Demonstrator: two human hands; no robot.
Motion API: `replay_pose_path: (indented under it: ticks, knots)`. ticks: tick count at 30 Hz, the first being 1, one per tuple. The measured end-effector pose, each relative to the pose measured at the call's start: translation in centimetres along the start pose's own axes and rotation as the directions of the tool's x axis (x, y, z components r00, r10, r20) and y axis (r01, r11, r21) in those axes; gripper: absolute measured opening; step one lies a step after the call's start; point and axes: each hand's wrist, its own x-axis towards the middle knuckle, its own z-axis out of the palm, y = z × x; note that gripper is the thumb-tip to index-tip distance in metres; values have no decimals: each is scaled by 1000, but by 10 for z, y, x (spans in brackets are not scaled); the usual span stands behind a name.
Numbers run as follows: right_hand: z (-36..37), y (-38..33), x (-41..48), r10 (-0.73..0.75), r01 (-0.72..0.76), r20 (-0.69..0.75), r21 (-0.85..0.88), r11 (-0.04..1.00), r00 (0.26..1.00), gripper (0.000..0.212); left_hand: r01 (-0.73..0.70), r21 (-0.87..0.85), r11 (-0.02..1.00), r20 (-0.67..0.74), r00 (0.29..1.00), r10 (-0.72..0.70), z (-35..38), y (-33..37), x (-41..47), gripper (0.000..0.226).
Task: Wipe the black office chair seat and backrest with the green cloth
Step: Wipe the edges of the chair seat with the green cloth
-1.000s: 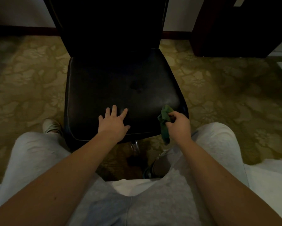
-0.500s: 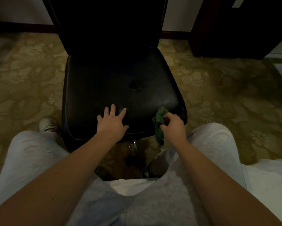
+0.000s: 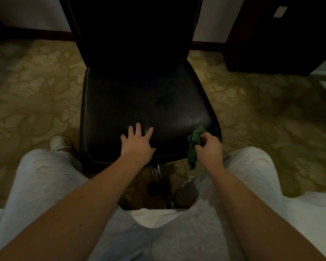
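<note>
Now L hand [image 3: 137, 144] lies flat, fingers spread, on black seat [image 3: 139, 102] front edge; R hand [image 3: 209, 147] pinches bunched green cloth [image 3: 194, 144] at seat's front-right corner, cloth hanging down.

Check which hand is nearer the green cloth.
Right. The right hand pinches the green cloth at the front right corner of the seat. The left hand rests flat on the seat's front middle, apart from the cloth.
</note>
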Motion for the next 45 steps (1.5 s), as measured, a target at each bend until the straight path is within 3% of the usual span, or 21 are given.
replay_pose_path:
  ticks: [4, 11, 16, 26, 30, 36, 45]
  knots:
    - [4, -5, -6, -77, 73, 113, 32, 997, 991, 27, -29, 7, 1000, 6, 1000, 29, -1, -3, -1, 82]
    - [-3, 7, 7, 40, -36, -75, 52, 998, 996, 29, -145, 150, 978, -32, 988, 152, -21, -27, 3, 75]
    - [-2, 7, 8, 71, -67, -97, 44, 997, 993, 29, -55, 34, 998, -4, 998, 55, -8, -25, 2, 78]
    - [7, -9, -7, -78, 76, 58, 39, 996, 995, 26, -49, 21, 999, 28, 998, 48, -9, -20, 5, 75]
    - [4, -6, -4, -49, 49, -2, 55, 997, 999, 30, -122, 60, 991, 37, 992, 120, -20, -45, 8, 73]
    - [-3, -4, 3, 44, -39, -125, 42, 998, 991, 32, -58, 88, 994, -19, 998, 60, -10, -73, 0, 74]
    - [6, -16, -13, -83, 81, 48, 50, 995, 995, 25, -24, 49, 999, -9, 1000, 24, -9, -56, -5, 72]
